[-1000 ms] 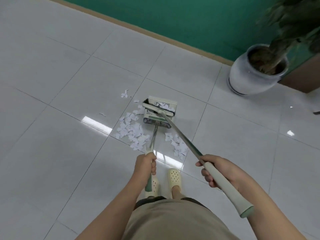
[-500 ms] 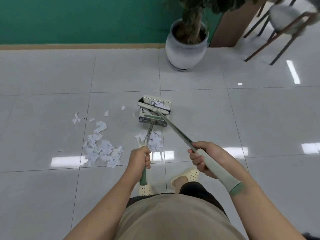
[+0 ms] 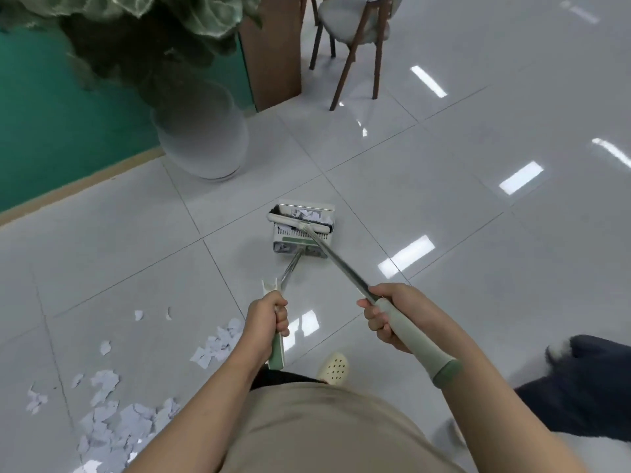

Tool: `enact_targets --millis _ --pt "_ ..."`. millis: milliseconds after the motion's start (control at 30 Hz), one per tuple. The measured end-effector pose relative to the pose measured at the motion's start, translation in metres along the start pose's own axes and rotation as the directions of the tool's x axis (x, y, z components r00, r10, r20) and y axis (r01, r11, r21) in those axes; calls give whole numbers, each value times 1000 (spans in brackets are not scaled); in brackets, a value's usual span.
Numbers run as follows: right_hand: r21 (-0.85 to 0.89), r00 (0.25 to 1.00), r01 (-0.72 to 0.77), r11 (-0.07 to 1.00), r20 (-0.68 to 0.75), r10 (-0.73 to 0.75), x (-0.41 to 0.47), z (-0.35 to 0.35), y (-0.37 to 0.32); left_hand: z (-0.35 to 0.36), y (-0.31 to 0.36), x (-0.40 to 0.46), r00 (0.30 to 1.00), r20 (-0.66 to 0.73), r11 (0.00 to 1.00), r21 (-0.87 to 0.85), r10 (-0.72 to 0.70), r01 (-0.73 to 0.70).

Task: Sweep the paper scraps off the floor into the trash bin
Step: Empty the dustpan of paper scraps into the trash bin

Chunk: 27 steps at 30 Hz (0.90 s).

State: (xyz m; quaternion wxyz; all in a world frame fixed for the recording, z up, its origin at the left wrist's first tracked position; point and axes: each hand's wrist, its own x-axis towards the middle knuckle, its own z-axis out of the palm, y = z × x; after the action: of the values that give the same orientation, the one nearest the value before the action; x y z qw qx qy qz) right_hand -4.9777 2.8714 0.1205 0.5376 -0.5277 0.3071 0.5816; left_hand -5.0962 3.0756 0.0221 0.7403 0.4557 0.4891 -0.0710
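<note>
1. Our left hand [image 3: 264,324] is clamped on the dustpan [image 3: 302,230] handle; our right hand [image 3: 384,319] grips the broom [image 3: 341,268], its head resting over the loaded pan.
2. Most paper scraps [image 3: 116,425] lie behind us, lower left; no bin visible.
3. Tilting the pan while carrying could spill its load.

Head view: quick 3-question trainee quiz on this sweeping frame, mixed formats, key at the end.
1. True or false: the left hand grips the dustpan handle.
2. The broom head sits: A) across the dustpan B) on the chair C) against the plant pot.
3. Fill in: most paper scraps still lie on the ____, at lower left.

Key: 1 true. 2 A. 3 floor; some scraps are already in the dustpan, and the right hand holds the broom handle.
</note>
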Motion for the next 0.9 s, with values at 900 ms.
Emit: enact_targets --millis 900 --pt "573 962 243 782 -243 -122 37 -181 -319 407 268 249 907 376 843 535 -188 -47"
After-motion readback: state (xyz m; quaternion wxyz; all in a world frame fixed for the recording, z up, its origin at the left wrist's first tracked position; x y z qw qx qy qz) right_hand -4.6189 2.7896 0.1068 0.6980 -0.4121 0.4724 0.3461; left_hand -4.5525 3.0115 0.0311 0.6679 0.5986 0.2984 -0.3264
